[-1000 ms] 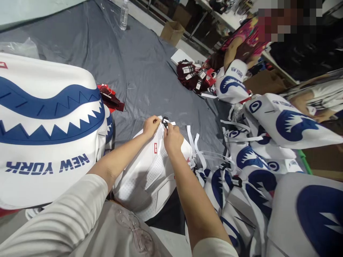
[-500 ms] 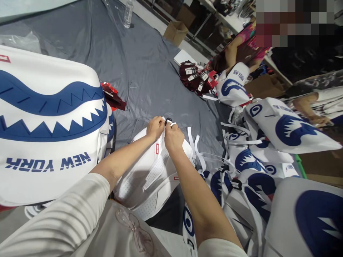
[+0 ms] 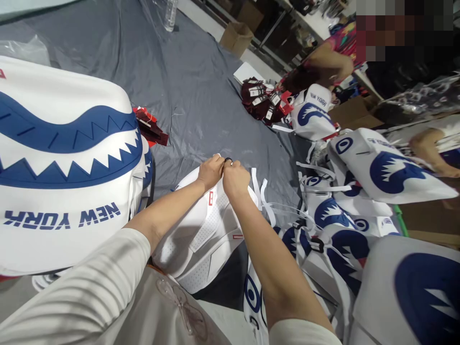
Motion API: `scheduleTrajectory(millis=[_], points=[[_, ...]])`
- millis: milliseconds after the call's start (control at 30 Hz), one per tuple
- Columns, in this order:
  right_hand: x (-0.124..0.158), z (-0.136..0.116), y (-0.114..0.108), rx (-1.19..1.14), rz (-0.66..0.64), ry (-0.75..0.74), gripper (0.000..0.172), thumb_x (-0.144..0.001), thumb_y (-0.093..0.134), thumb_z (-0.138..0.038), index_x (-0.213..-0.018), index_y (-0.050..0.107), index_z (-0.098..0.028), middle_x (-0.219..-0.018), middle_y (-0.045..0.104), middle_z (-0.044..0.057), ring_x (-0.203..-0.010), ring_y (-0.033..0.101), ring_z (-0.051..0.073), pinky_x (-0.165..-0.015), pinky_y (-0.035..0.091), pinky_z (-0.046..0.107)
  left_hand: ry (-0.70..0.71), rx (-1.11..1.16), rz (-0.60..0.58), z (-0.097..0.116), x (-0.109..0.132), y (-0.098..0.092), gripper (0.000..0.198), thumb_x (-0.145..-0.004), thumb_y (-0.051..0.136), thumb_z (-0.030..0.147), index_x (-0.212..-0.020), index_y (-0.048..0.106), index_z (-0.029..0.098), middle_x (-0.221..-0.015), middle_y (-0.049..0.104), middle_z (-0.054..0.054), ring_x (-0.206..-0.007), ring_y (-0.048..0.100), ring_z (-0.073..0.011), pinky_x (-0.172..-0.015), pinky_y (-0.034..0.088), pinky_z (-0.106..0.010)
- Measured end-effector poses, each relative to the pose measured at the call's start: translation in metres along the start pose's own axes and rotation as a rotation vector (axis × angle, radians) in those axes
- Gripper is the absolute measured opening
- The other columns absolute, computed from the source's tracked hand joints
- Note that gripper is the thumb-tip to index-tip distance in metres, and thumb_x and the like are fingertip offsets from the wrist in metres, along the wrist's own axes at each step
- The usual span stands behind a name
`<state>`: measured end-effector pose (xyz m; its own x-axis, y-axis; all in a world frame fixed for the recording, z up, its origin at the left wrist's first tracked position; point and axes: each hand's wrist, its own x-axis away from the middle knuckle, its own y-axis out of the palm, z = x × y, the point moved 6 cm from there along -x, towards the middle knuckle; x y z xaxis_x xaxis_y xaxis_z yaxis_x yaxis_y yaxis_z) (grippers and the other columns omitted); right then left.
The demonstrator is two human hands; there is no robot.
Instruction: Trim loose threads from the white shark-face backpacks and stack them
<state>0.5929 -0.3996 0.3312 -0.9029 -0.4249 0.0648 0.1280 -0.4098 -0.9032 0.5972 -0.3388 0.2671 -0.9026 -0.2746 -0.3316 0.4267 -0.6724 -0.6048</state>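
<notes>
A white bag, with dotted padded straps and small red labels, lies in front of me on the dark cloth. At its far end my left hand is closed, its fingers pinching a white strap. Right beside it, my right hand is closed at a small black buckle. Only the buckle's top shows between the two hands; how the strap runs through it is hidden by my fingers.
Left stands a large white bag with a blue toothed print. More printed bags with loose straps are heaped on the right. Maroon tags and a clear bottle lie farther off. Co-workers' arms show at upper right.
My two hands have come closer together and now cover more of the buckle. On the right, the co-workers' arms have shifted. The view has moved slightly.
</notes>
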Motion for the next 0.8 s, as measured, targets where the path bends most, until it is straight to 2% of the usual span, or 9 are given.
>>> scheduleTrajectory(millis=[233, 333, 400, 467, 567, 633, 667, 733, 800], points=[[-0.004, 0.012, 0.01, -0.05, -0.072, 0.03, 0.033, -0.095, 0.033, -0.01, -0.111, 0.062, -0.01, -0.099, 0.065, 0.018, -0.084, 0.068, 0.023, -0.065, 0.043, 0.027, -0.053, 0.146, 0.006, -0.007, -0.004, 0.003, 0.018, -0.094, 0.048, 0.019, -0.081, 0.06, 0.02, -0.092, 0.063, -0.006, -0.08, 0.059, -0.0172, -0.071, 0.042, -0.029], [0.013, 0.028, 0.016, -0.249, 0.037, 0.103, 0.034, -0.096, 0.037, -0.02, -0.117, 0.062, -0.015, -0.1, 0.067, 0.016, -0.084, 0.066, 0.023, -0.068, 0.043, 0.03, -0.222, 0.264, 0.065, -0.016, 0.0, -0.011, 0.016, -0.093, 0.048, 0.018, -0.081, 0.059, 0.02, -0.094, 0.064, -0.006, -0.086, 0.06, -0.0173, -0.08, 0.045, -0.029], [0.033, 0.031, 0.016, -0.484, 0.204, 0.138, 0.037, -0.093, 0.043, -0.029, -0.121, 0.059, -0.012, -0.101, 0.067, 0.016, -0.09, 0.064, 0.026, -0.074, 0.045, 0.033, -0.41, 0.44, 0.116, -0.023, 0.02, -0.022, 0.014, -0.095, 0.047, 0.022, -0.09, 0.06, 0.02, -0.094, 0.065, -0.005, -0.089, 0.061, -0.0166, -0.082, 0.046, -0.029], [0.06, 0.021, 0.018, -0.74, 0.278, 0.171, 0.045, -0.089, 0.049, -0.04, -0.123, 0.056, -0.01, -0.092, 0.067, 0.014, -0.081, 0.064, 0.025, -0.073, 0.047, 0.035, -0.552, 0.708, 0.099, -0.023, 0.055, -0.029, 0.018, -0.095, 0.051, 0.034, -0.102, 0.059, 0.021, -0.09, 0.066, -0.003, -0.084, 0.061, -0.0161, -0.08, 0.049, -0.03], [0.115, -0.021, 0.017, -1.045, 0.274, 0.07, 0.046, -0.086, 0.053, -0.047, -0.119, 0.054, -0.016, -0.098, 0.066, 0.013, -0.082, 0.065, 0.024, -0.074, 0.049, 0.036, -0.566, 1.105, -0.021, -0.005, 0.124, -0.047, 0.044, -0.087, 0.055, 0.061, -0.098, 0.061, 0.019, -0.081, 0.066, -0.003, -0.074, 0.062, -0.0164, -0.073, 0.051, -0.031], [0.159, -0.059, 0.014, -1.165, 0.21, -0.094, 0.047, -0.085, 0.054, -0.048, -0.122, 0.051, -0.018, -0.113, 0.064, 0.016, -0.094, 0.065, 0.024, -0.079, 0.05, 0.037, -0.551, 1.194, 0.011, 0.0, 0.175, -0.083, 0.055, -0.086, 0.048, 0.07, -0.086, 0.063, 0.017, -0.082, 0.068, -0.007, -0.074, 0.063, -0.0173, -0.072, 0.052, -0.031], [0.18, -0.077, 0.016, -1.201, 0.163, -0.166, 0.05, -0.085, 0.055, -0.048, -0.125, 0.049, -0.018, -0.119, 0.062, 0.016, -0.1, 0.063, 0.025, -0.082, 0.05, 0.038, -0.561, 1.171, 0.093, -0.004, 0.199, -0.111, 0.056, -0.087, 0.046, 0.071, -0.084, 0.063, 0.017, -0.084, 0.069, -0.008, -0.076, 0.065, -0.0177, -0.073, 0.053, -0.031], [0.217, -0.107, 0.028, -1.226, -0.009, -0.256, 0.056, -0.085, 0.055, -0.05, -0.13, 0.045, -0.017, -0.119, 0.062, 0.016, -0.1, 0.063, 0.025, -0.082, 0.051, 0.039, -0.573, 1.029, 0.352, -0.024, 0.244, -0.181, 0.053, -0.088, 0.046, 0.069, -0.086, 0.064, 0.019, -0.085, 0.07, -0.007, -0.076, 0.066, -0.0166, -0.073, 0.053, -0.03], [0.246, -0.13, 0.048, -1.151, -0.228, -0.321, 0.053, -0.086, 0.052, -0.051, -0.127, 0.048, -0.017, -0.112, 0.065, 0.013, -0.094, 0.062, 0.024, -0.08, 0.05, 0.038, -0.548, 0.855, 0.674, -0.054, 0.287, -0.26, 0.046, -0.088, 0.051, 0.067, -0.089, 0.06, 0.021, -0.072, 0.066, -0.002, -0.061, 0.061, -0.013, -0.063, 0.051, -0.026]])
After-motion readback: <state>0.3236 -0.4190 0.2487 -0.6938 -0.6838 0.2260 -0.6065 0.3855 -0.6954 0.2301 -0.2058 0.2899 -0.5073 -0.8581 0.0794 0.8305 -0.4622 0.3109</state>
